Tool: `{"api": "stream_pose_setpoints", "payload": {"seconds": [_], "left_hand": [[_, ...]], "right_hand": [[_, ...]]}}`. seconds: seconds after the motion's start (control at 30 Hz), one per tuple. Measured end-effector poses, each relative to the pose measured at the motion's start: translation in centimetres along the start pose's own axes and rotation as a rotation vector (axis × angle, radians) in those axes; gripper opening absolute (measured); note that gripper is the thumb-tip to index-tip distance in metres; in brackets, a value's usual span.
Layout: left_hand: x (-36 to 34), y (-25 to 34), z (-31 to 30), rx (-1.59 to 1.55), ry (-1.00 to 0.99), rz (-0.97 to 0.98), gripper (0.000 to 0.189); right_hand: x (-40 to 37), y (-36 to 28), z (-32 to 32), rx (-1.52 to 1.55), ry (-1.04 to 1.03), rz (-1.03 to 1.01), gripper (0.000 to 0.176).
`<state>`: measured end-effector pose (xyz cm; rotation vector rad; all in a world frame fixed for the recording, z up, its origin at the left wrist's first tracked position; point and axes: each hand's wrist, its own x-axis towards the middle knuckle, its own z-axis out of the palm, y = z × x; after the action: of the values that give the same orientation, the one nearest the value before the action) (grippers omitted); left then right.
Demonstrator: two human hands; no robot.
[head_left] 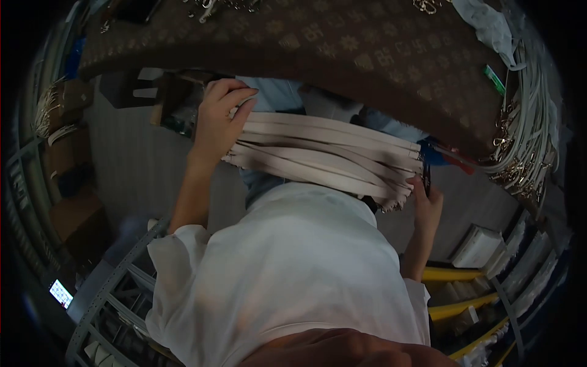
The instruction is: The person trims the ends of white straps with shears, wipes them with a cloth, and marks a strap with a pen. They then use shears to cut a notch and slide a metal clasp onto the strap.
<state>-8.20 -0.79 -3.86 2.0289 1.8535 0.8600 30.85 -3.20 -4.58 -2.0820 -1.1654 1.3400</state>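
Observation:
A bundle of long pale flat straps point(324, 144) lies across the lap, in front of the white shirt. Over its left end is my left hand point(221, 116), fingers curled and thumb brought up to the forefinger; whatever small thing is between them is hidden. At the right end, my right hand point(426, 199) is closed, its fingertips right at the strap ends. A slim dark tool point(427, 175) sticks up from the right hand, its kind unclear in the dim light. Small metal bits show along the lower right strap ends.
A table with a brown patterned cloth point(342, 43) curves across the front. Many pale cords with gold-coloured clasps point(520, 147) hang at its right side. A green-and-white item point(494, 79) lies nearby. Metal shelving point(116, 281) stands left behind; yellow-edged shelves point(465, 303) stand right. Cardboard boxes point(76, 214) line the left.

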Motion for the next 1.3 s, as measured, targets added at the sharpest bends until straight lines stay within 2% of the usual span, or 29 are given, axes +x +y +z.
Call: {"api": "stream_pose_setpoints", "payload": {"seconds": [0.07,0.13,0.17,0.23,0.27,0.3,0.33,0.37,0.43,0.47,0.53,0.6,0.67,0.8,0.87,0.9,1.0,1.3], "left_hand": [[3.2,1.2,-0.1,-0.022,0.123,0.047,0.014],[6.8,1.9,0.1,0.033,0.374,0.135,0.011],[8.8,1.8,0.4,0.037,0.386,0.152,0.011],[12.8,1.1,1.0,0.273,0.514,0.183,0.015],[14.1,0.3,1.3,0.276,0.524,0.195,0.015],[15.2,0.0,1.6,0.367,0.477,0.122,0.017],[16.0,-0.2,1.7,0.456,0.431,0.049,0.02],[16.4,-0.4,1.5,0.457,0.445,0.066,0.02],[16.2,0.9,0.0,0.05,0.19,-0.181,0.021],[15.7,1.2,-0.3,0.052,0.191,-0.169,0.021],[14.3,1.9,-0.5,-0.195,0.288,-0.242,0.017],[11.8,3.4,-0.5,-0.789,0.101,-0.331,0.019],[8.5,6.5,0.2,-1.07,-0.085,-0.476,0.019],[3.6,8.8,1.5,-1.071,-0.228,-0.532,0.016],[2.0,9.0,1.8,-1.16,-0.242,-0.541,0.017],[1.5,9.1,1.8,-1.166,-0.239,-0.558,0.017],[0.4,9.3,1.0,-1.274,-0.243,-0.672,0.017],[0.0,9.0,0.6,-1.305,-0.3,-0.591,0.02]], "right_hand": [[0.2,-2.1,0.6,0.072,0.013,-0.157,0.024],[0.8,-4.5,1.9,0.143,-0.019,-0.252,0.023],[1.0,-5.4,2.7,0.196,-0.053,-0.32,0.021],[1.1,-7.0,4.5,0.203,-0.075,-0.394,0.02],[0.9,-7.7,5.2,0.2,-0.105,-0.448,0.018],[0.7,-8.2,5.7,0.209,-0.097,-0.462,0.018],[0.6,-8.6,6.1,0.19,-0.172,-0.536,0.018],[0.6,-9.1,6.4,0.17,-0.244,-0.611,0.017],[0.7,-9.5,7.1,0.18,-0.246,-0.665,0.016],[0.7,-9.7,7.4,0.174,-0.269,-0.701,0.015],[1.1,-10.4,7.8,0.285,-0.27,-0.647,0.014],[1.2,-11.6,8.5,0.388,-0.28,-0.566,0.014],[1.4,-13.7,9.1,0.489,-0.298,-0.531,0.013],[2.2,-14.3,11.7,0.586,-0.443,-0.5,0.015],[2.0,-15.0,11.7,0.714,-0.723,-0.282,0.015],[2.1,-15.4,11.8,0.707,-0.729,-0.267,0.015],[2.6,-16.5,12.2,0.771,-0.527,-0.286,0.013],[3.3,-17.1,11.6,0.8,-0.598,-0.249,0.015]]}}
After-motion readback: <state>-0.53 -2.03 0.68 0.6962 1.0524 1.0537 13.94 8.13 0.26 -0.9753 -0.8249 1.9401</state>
